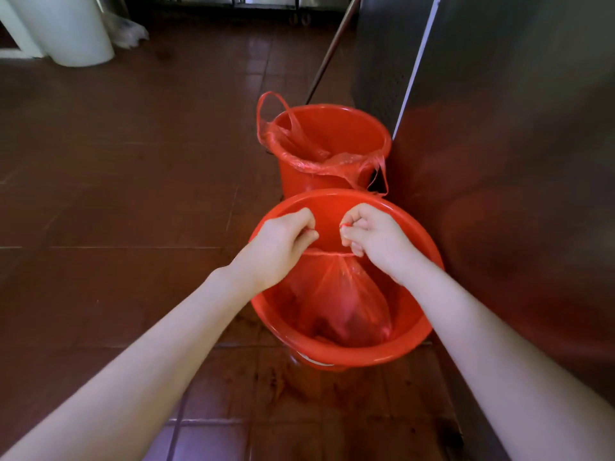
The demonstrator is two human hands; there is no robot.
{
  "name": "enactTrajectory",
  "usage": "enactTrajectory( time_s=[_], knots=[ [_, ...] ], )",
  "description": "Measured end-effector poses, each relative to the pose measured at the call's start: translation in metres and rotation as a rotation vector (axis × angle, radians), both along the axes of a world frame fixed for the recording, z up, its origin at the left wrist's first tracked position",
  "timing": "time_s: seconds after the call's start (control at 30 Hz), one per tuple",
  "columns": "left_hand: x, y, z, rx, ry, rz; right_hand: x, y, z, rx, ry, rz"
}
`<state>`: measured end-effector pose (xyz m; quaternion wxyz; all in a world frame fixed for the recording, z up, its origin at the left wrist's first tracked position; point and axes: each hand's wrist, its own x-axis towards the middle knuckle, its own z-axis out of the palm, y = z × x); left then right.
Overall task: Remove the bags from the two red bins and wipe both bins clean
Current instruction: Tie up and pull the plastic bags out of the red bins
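Note:
Two red bins stand on the tiled floor beside a steel cabinet. Inside the near bin [339,356] lies a red plastic bag [346,304], its neck gathered and its handles pulled taut sideways. My left hand [283,244] pinches one handle strand above the bag. My right hand [372,236] pinches the other strand, close beside the left. The far bin [336,128] holds a second red bag [309,151] draped over its rim, with one handle loop sticking up at the left and another hanging down the front.
A steel cabinet [499,161] rises right beside both bins. A mop handle [332,48] leans behind the far bin. A white bin [76,31] stands at the back left. Brown tile floor [133,161] spreads out to the left, wet and stained near me.

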<state>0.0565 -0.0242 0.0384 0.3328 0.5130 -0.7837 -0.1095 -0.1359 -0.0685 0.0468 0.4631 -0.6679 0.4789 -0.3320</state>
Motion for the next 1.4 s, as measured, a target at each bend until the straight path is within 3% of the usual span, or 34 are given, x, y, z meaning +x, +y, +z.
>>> enactTrajectory(
  time_s=[0.13,0.3,0.47,0.63,0.77,0.93,1.1,1.2,1.3,1.4],
  knots=[
    [0.009,0.006,-0.024,0.013,-0.175,-0.097,-0.013,0.002,-0.028,-0.005,0.207,-0.022],
    [0.016,0.012,-0.034,0.041,-0.323,-0.128,-0.015,0.007,-0.045,-0.014,0.312,-0.025],
    [0.025,0.018,-0.026,0.02,-0.358,-0.134,-0.013,0.013,-0.031,-0.017,0.288,0.0],
    [0.048,0.02,-0.018,-0.134,-0.35,-0.075,-0.03,0.021,-0.009,-0.222,0.159,0.04],
    [0.064,0.021,-0.021,-0.012,-0.391,-0.014,-0.056,0.022,-0.03,-0.091,0.337,-0.079],
    [0.046,0.018,-0.023,0.015,-0.452,-0.082,-0.052,0.007,-0.037,-0.108,0.478,-0.068],
    [0.028,0.034,-0.036,0.191,-0.3,-0.038,-0.05,0.032,-0.04,-0.114,0.549,0.094],
    [0.02,0.043,-0.042,0.32,-0.259,-0.101,-0.066,0.047,-0.036,-0.116,0.711,0.103],
    [0.012,0.055,-0.038,0.45,-0.192,-0.224,-0.086,0.072,-0.031,-0.107,0.853,-0.048],
    [0.009,0.065,-0.037,0.479,-0.268,-0.3,-0.1,0.097,-0.031,-0.037,0.883,-0.076]
  ],
)
